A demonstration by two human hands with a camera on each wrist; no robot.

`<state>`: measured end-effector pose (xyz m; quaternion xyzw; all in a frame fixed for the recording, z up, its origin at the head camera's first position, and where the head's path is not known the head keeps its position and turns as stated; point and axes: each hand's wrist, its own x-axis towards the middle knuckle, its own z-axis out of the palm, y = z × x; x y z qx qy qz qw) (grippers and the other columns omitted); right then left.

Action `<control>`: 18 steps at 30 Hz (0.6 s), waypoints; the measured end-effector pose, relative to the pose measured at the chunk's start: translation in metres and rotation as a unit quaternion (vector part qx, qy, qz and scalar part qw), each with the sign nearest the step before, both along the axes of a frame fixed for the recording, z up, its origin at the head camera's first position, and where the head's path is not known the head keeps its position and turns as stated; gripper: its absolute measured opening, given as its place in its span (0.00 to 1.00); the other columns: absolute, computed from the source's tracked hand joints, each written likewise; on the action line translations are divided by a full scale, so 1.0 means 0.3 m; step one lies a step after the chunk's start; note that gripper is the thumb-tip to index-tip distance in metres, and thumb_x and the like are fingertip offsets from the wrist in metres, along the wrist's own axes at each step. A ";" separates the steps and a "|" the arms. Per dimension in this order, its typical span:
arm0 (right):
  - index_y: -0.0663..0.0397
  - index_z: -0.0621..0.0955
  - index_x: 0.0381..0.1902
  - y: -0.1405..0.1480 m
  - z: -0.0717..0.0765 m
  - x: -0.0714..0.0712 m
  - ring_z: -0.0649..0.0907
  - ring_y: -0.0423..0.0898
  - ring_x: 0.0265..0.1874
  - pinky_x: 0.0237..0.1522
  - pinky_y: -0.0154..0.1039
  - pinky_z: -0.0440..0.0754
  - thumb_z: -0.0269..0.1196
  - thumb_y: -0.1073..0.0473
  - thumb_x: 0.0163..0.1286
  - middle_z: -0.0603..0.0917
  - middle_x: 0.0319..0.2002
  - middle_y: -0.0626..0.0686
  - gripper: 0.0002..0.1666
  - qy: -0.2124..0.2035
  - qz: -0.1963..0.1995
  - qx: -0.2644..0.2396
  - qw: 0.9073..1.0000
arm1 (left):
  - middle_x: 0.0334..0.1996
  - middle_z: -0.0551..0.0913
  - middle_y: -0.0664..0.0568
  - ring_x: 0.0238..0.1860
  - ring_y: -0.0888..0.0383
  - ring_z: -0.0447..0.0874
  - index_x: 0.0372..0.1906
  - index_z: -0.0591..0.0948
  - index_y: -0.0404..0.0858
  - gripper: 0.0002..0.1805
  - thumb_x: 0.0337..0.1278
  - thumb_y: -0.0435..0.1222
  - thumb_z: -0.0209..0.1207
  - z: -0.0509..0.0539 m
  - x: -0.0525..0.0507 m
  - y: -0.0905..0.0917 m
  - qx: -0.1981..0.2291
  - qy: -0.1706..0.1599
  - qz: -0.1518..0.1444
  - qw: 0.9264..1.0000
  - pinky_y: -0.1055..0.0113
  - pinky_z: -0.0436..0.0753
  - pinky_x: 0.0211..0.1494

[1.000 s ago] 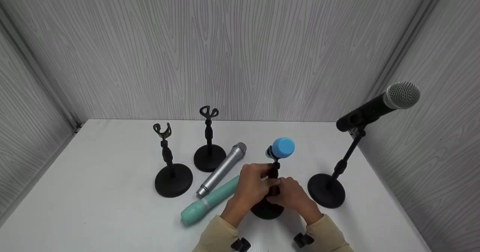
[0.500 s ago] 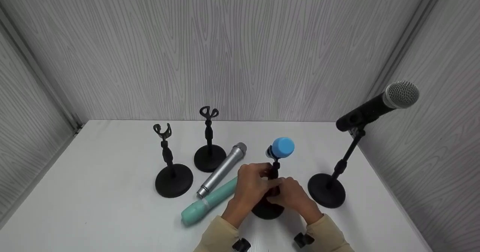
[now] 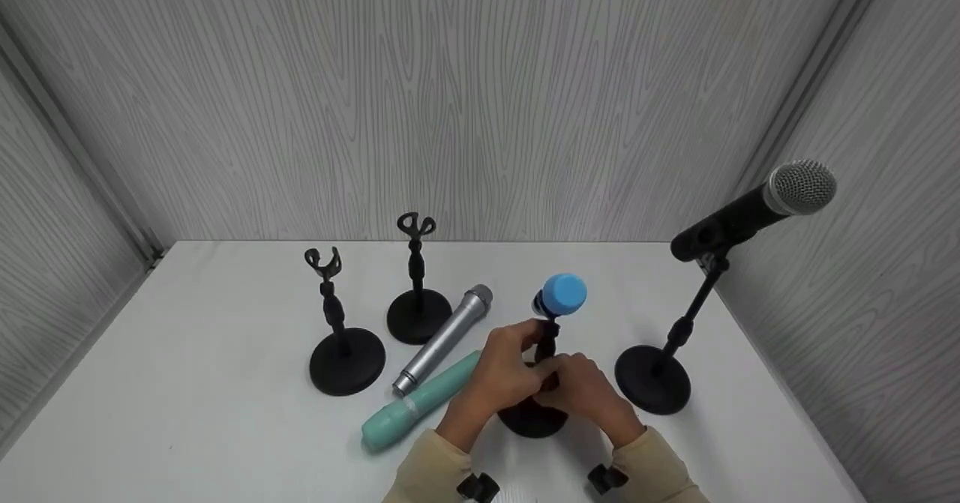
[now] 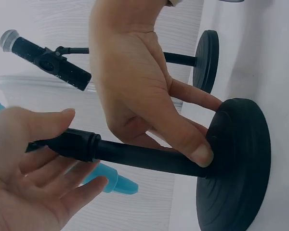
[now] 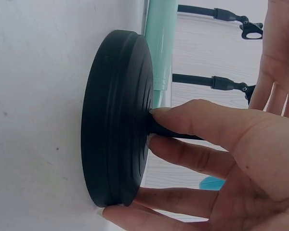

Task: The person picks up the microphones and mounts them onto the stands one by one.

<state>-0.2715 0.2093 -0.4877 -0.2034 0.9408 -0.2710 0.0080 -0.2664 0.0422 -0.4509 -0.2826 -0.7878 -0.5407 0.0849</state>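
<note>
A black stand (image 3: 533,422) stands upright on the table with a blue-capped microphone (image 3: 564,294) in its clip. My right hand (image 3: 589,394) pinches the bottom of the pole just above the round base (image 5: 113,120), with thumb and finger on either side and the other fingers near the base's edge. Higher up, my left hand (image 3: 504,372) is around the pole; in the left wrist view the left hand (image 4: 19,183) has its thumb lifted away from the pole collar (image 4: 77,144), its fingers spread loosely behind it.
Left of the hands lie a green microphone (image 3: 420,402) and a silver one (image 3: 444,340). Two stands with bare clips (image 3: 347,360) (image 3: 418,315) are farther left. On the right, another stand (image 3: 652,380) holds a black microphone (image 3: 739,222). Grey wood-grained panels (image 3: 480,98) surround the table.
My left hand has shifted slightly up the pole, its fingers loosening around it. The right hand has kept its place at the bottom of the pole.
</note>
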 end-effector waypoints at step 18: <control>0.62 0.82 0.33 0.005 -0.002 0.005 0.70 0.41 0.21 0.23 0.34 0.66 0.74 0.65 0.56 0.75 0.20 0.48 0.11 0.016 0.007 0.009 1.000 | 0.34 0.92 0.47 0.37 0.54 0.93 0.38 0.89 0.36 0.12 0.47 0.34 0.78 -0.009 -0.003 0.014 0.012 0.024 0.072 0.997 0.62 0.90 0.44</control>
